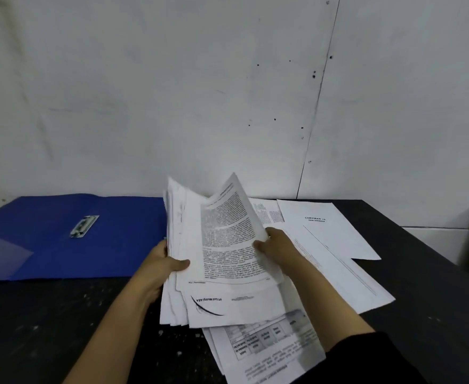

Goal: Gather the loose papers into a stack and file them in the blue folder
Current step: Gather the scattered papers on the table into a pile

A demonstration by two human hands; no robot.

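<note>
Your left hand (166, 261) grips the stack of papers (227, 297) at its left edge. The thumb lies across the front and the fingers are hidden behind. Your right hand (277, 245) grasps the right edge of the top sheet (227, 239), thumb on the printed face. That sheet curls up and away from the rest.

The stack is held tilted, far end raised and near end low over the desk (61, 328). Whether the near end touches the desk cannot be told. The sheets are not squared: the edges fan out at the far left corner and step out at the near end.

The blue folder (89, 253) lies open and flat on the far left of the desk, just beside the stack's left edge. A metal clip (84, 226) sits on its inner face. A clear pocket (0, 253) covers its near left corner.

Loose sheets (335, 236) lie flat and overlapping on the desk to the right of your hands. The farthest one bears a short printed heading. Further sheets (269, 347) lie near you under the stack's near end, one of them printed with a table. Your right forearm, in a dark sleeve (366, 358), crosses their right side.

A pale wall (172, 79) with dark specks and a thin seam rises behind the desk.
</note>
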